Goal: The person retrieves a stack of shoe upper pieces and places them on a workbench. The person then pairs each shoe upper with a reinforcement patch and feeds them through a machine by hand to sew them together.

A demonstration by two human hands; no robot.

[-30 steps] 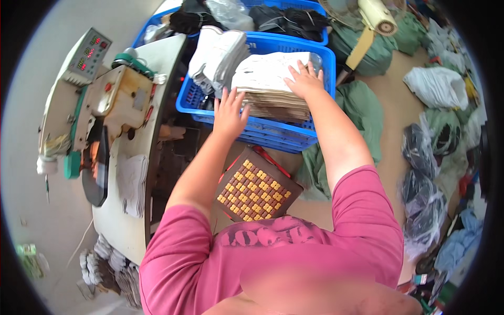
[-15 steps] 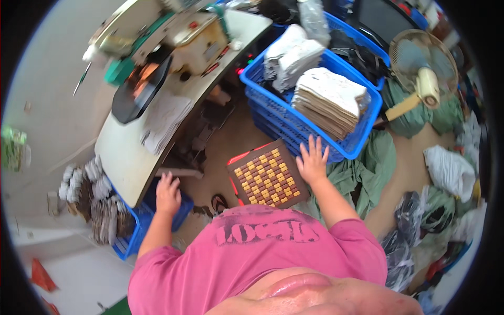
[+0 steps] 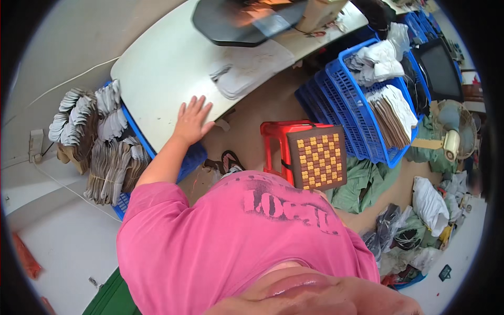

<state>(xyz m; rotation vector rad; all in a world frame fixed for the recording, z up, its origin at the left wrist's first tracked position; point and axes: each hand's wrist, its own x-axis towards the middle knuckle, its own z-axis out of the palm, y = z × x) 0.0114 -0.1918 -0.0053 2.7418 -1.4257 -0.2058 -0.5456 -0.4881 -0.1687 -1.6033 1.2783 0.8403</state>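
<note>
My left hand (image 3: 192, 122) lies with its fingers spread on the front edge of a white worktable (image 3: 157, 73), holding nothing. Farther along the tabletop are flat whitish cloth pieces (image 3: 254, 71), beside a dark angular tray (image 3: 239, 23) with something orange on it. My right hand is out of sight behind my body; only a sliver of skin shows past the shirt. Just ahead of me stands a red plastic stool (image 3: 274, 149) with a brown and yellow checkered seat pad (image 3: 321, 157).
Stacked blue crates (image 3: 336, 105) hold folded white and brown cloth (image 3: 394, 115). Left of the table, a blue crate (image 3: 122, 202) carries bundled grey and brown cloth pieces (image 3: 107, 168). Green cloth (image 3: 362, 184), plastic bags (image 3: 430, 205) and a standing fan (image 3: 451, 131) are at the right.
My view has turned left and closer to the table. My left hand has come onto the tabletop edge. My right hand, earlier open beside the stool, has gone out of sight.
</note>
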